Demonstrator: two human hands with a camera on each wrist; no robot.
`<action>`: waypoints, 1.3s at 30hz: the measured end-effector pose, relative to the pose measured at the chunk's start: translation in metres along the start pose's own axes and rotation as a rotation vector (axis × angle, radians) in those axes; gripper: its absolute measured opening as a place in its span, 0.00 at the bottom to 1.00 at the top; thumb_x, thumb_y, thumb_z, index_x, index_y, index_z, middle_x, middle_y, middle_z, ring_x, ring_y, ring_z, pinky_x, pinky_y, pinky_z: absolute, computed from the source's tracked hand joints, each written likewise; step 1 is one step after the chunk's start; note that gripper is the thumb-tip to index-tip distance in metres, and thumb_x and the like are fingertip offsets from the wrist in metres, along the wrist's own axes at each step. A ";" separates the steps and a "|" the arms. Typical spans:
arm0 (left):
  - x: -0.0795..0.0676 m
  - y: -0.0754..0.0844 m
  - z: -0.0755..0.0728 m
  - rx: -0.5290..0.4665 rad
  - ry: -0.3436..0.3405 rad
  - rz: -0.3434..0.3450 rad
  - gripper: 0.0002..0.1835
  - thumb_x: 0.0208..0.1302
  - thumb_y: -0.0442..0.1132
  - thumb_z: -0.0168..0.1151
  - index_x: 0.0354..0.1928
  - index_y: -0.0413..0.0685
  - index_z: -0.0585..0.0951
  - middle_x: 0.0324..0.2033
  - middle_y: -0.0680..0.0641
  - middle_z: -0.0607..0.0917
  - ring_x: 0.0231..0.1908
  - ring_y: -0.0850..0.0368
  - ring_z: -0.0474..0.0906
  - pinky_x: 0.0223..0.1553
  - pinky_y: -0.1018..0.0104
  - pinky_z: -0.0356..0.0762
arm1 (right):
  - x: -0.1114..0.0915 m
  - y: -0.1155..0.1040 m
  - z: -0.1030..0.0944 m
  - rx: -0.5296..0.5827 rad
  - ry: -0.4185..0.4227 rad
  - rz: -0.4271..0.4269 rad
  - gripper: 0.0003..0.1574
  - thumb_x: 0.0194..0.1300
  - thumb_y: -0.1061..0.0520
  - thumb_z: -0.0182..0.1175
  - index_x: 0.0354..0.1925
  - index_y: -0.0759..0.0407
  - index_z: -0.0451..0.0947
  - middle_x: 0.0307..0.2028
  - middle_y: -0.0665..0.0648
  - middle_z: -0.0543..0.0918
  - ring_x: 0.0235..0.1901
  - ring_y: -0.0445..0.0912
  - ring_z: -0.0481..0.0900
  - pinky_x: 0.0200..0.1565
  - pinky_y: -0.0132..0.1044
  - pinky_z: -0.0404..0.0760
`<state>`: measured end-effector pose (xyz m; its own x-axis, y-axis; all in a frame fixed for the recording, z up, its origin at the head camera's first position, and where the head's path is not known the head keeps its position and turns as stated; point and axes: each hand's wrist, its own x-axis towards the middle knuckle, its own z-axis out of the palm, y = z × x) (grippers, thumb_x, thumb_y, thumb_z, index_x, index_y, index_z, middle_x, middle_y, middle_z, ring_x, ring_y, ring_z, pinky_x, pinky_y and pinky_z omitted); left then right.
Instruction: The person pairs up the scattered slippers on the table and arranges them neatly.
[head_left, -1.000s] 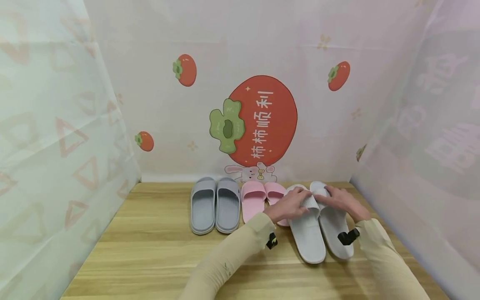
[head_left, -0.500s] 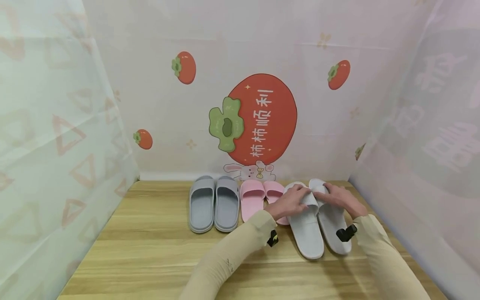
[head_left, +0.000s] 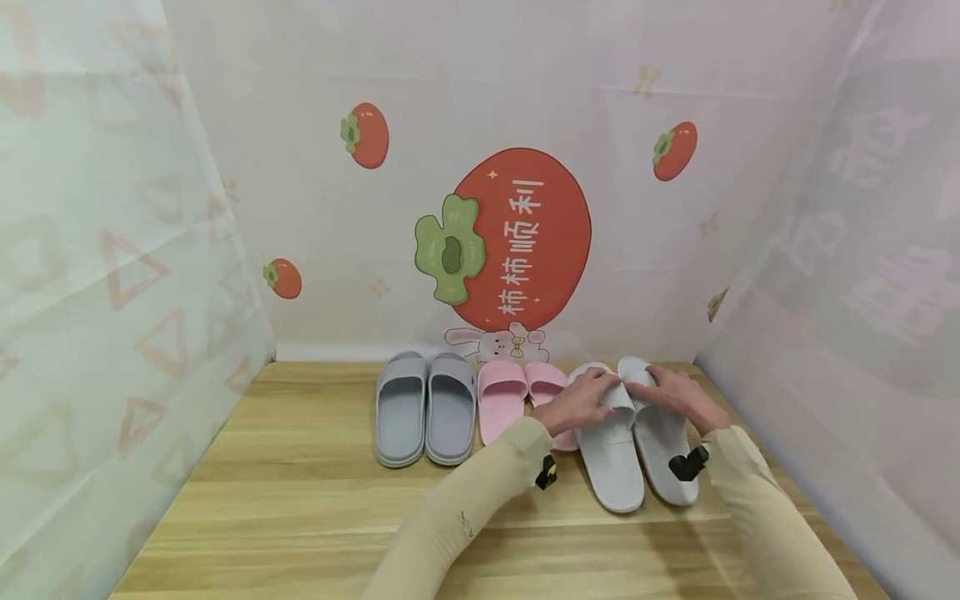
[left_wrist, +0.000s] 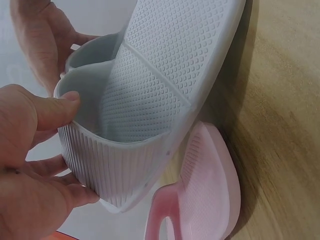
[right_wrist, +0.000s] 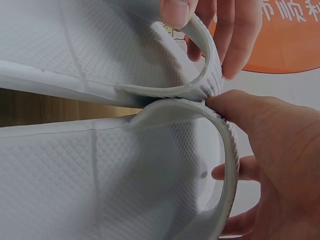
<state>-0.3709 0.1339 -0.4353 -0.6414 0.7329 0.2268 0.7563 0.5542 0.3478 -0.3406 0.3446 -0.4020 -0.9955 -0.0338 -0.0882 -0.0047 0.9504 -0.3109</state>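
A pair of white slippers stands at the right of the wooden surface, toes toward the back wall. My left hand grips the ribbed strap of the left white slipper. In the left wrist view its thumb lies at the strap's rim, with the other fingers along the outside. My right hand holds the strap of the right white slipper; its thumb sits where the two straps meet in the right wrist view. The pink slipper beside my left hand is partly hidden by hand and sleeve in the head view.
Two grey slippers stand side by side on the left, beside another pink slipper. Behind the row rises a back wall with printed fruit. A right side wall stands close to my right arm. Wooden surface extends in front.
The heel ends of the white slippers have shifted slightly up and left in the head view, with both hands keeping their hold. The whole view has drifted a little.
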 end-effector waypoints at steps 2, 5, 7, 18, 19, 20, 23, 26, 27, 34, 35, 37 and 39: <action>0.001 -0.001 0.001 0.000 -0.001 -0.001 0.30 0.67 0.45 0.61 0.70 0.53 0.68 0.68 0.48 0.69 0.67 0.56 0.65 0.66 0.68 0.65 | 0.001 0.000 0.001 0.004 0.003 -0.003 0.57 0.68 0.28 0.47 0.72 0.73 0.53 0.65 0.81 0.64 0.60 0.78 0.65 0.54 0.66 0.70; 0.003 -0.002 0.002 0.004 0.004 0.006 0.30 0.67 0.44 0.61 0.70 0.52 0.68 0.68 0.47 0.69 0.67 0.56 0.66 0.66 0.69 0.64 | 0.001 0.001 0.001 -0.010 0.012 -0.011 0.57 0.68 0.29 0.47 0.71 0.75 0.53 0.64 0.82 0.65 0.59 0.78 0.66 0.53 0.66 0.71; 0.004 -0.002 0.001 0.006 0.007 0.008 0.30 0.67 0.44 0.62 0.70 0.52 0.68 0.68 0.47 0.70 0.67 0.56 0.66 0.65 0.69 0.65 | 0.002 0.001 0.001 -0.024 0.021 -0.014 0.57 0.69 0.29 0.47 0.71 0.75 0.53 0.64 0.82 0.65 0.59 0.77 0.67 0.53 0.65 0.71; 0.010 -0.008 0.004 0.011 0.022 -0.015 0.30 0.66 0.43 0.63 0.69 0.53 0.69 0.66 0.48 0.70 0.64 0.57 0.69 0.63 0.71 0.66 | 0.010 0.000 0.001 -0.002 0.039 -0.022 0.57 0.69 0.31 0.47 0.71 0.77 0.52 0.65 0.81 0.63 0.61 0.76 0.66 0.57 0.67 0.68; 0.011 -0.009 0.004 0.013 0.027 -0.014 0.30 0.66 0.43 0.62 0.69 0.53 0.69 0.66 0.47 0.70 0.64 0.57 0.69 0.63 0.71 0.66 | 0.010 0.000 0.001 0.003 0.045 -0.021 0.57 0.69 0.31 0.48 0.71 0.77 0.52 0.65 0.82 0.63 0.61 0.76 0.66 0.57 0.67 0.68; 0.012 -0.009 0.004 0.014 0.034 -0.011 0.30 0.66 0.43 0.62 0.69 0.52 0.69 0.66 0.47 0.71 0.63 0.57 0.69 0.63 0.71 0.66 | 0.011 -0.001 0.000 0.008 0.051 -0.018 0.57 0.69 0.31 0.48 0.70 0.78 0.52 0.65 0.82 0.63 0.60 0.76 0.66 0.57 0.66 0.69; 0.015 -0.010 0.005 0.014 0.049 -0.009 0.30 0.66 0.42 0.63 0.69 0.52 0.69 0.66 0.47 0.71 0.63 0.58 0.70 0.63 0.72 0.66 | 0.014 -0.001 -0.001 0.003 0.070 -0.009 0.56 0.69 0.31 0.49 0.70 0.78 0.54 0.63 0.83 0.64 0.59 0.76 0.68 0.56 0.65 0.70; 0.018 -0.010 0.006 0.010 0.051 -0.015 0.29 0.65 0.42 0.63 0.68 0.52 0.69 0.65 0.47 0.72 0.63 0.58 0.70 0.63 0.72 0.67 | 0.016 0.001 -0.002 -0.008 0.079 -0.009 0.56 0.69 0.32 0.49 0.69 0.78 0.55 0.63 0.83 0.65 0.58 0.77 0.68 0.55 0.65 0.70; 0.019 -0.010 0.006 0.009 0.050 -0.019 0.29 0.65 0.42 0.63 0.68 0.52 0.69 0.65 0.47 0.72 0.63 0.58 0.70 0.63 0.72 0.67 | 0.017 0.001 -0.002 -0.006 0.079 -0.007 0.55 0.69 0.32 0.49 0.69 0.78 0.55 0.63 0.83 0.65 0.58 0.76 0.68 0.56 0.65 0.70; 0.022 -0.009 0.005 0.004 0.042 -0.026 0.30 0.66 0.41 0.63 0.69 0.52 0.69 0.66 0.47 0.71 0.64 0.57 0.69 0.66 0.70 0.65 | 0.020 0.005 -0.001 0.023 0.080 0.009 0.56 0.68 0.32 0.50 0.69 0.79 0.55 0.63 0.83 0.65 0.59 0.76 0.68 0.56 0.63 0.71; 0.023 -0.008 0.005 0.001 0.041 -0.027 0.30 0.66 0.41 0.63 0.69 0.52 0.69 0.66 0.47 0.71 0.64 0.57 0.69 0.66 0.70 0.64 | 0.021 0.006 -0.001 0.024 0.083 0.011 0.56 0.68 0.32 0.50 0.69 0.79 0.55 0.63 0.84 0.65 0.59 0.76 0.68 0.56 0.63 0.71; 0.024 -0.008 0.005 -0.004 0.045 -0.024 0.29 0.66 0.41 0.63 0.68 0.51 0.69 0.66 0.47 0.71 0.64 0.57 0.69 0.66 0.70 0.64 | 0.021 0.008 0.000 0.020 0.091 0.013 0.56 0.68 0.32 0.50 0.68 0.79 0.55 0.62 0.83 0.65 0.58 0.76 0.68 0.56 0.63 0.71; 0.026 -0.008 0.006 0.003 0.047 -0.020 0.29 0.65 0.41 0.63 0.68 0.52 0.69 0.66 0.47 0.71 0.64 0.57 0.69 0.66 0.70 0.64 | 0.021 0.009 -0.001 0.023 0.093 0.019 0.56 0.68 0.32 0.50 0.68 0.79 0.55 0.63 0.83 0.65 0.58 0.76 0.68 0.56 0.63 0.71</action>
<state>-0.3927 0.1510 -0.4380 -0.6618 0.7022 0.2625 0.7434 0.5696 0.3505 -0.3615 0.3526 -0.4060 -0.9999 0.0140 -0.0062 0.0152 0.9431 -0.3321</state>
